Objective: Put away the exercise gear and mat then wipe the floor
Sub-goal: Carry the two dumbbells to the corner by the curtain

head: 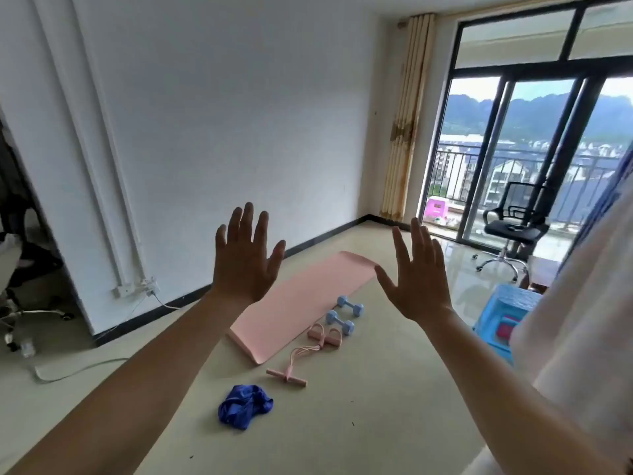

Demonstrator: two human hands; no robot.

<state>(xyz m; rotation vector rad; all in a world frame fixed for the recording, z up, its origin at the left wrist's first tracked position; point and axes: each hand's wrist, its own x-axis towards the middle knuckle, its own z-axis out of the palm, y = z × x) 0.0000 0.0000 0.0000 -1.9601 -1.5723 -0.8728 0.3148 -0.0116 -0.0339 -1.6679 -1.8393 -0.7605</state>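
Observation:
A pink mat [301, 303] lies flat on the floor, running away toward the far wall. Two light blue dumbbells [350, 305] [339, 322] rest beside its right edge. A pink pedal resistance band [305, 353] lies just in front of them. A crumpled blue cloth [245, 405] sits on the floor nearest me. My left hand [245, 255] and my right hand [416, 275] are raised in front of me, palms forward, fingers spread, holding nothing, well above the gear.
A blue plastic stool [503, 315] stands at the right. A black office chair [513, 228] sits by the glass balcony doors [534, 149]. A white cable [78, 370] trails over the floor at the left below a wall socket [137, 286]. Another chair base [20, 317] shows at far left.

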